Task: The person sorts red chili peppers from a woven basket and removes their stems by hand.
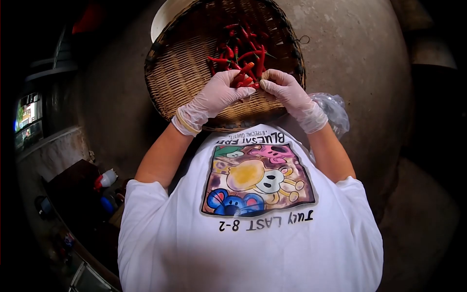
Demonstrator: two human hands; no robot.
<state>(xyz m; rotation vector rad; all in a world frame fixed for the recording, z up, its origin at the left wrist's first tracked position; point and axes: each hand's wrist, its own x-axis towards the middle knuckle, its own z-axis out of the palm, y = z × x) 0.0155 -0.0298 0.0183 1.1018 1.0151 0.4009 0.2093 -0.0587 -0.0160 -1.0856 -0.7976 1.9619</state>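
My left hand [219, 95], in a thin whitish glove, is closed around several red chili peppers [245, 69] that stick out between thumb and fingers. Facing it, my gloved right hand [288, 95] has its thumb and forefinger pinched at the end of one small red chili pepper [256, 85]. The exact grip point is partly hidden by the fingertips. Both hands are over the near part of a round woven basket [177, 73]. Beyond them, a loose heap of red chili peppers [233, 51], some with green stems, lies inside it.
A clear plastic bag [333, 112] is beside my right wrist. Behind the basket shows the rim of a pale round thing [163, 19]. Grey concrete floor [350, 48] surrounds the basket. Dark furniture with a red and white object [105, 179] stands at the left.
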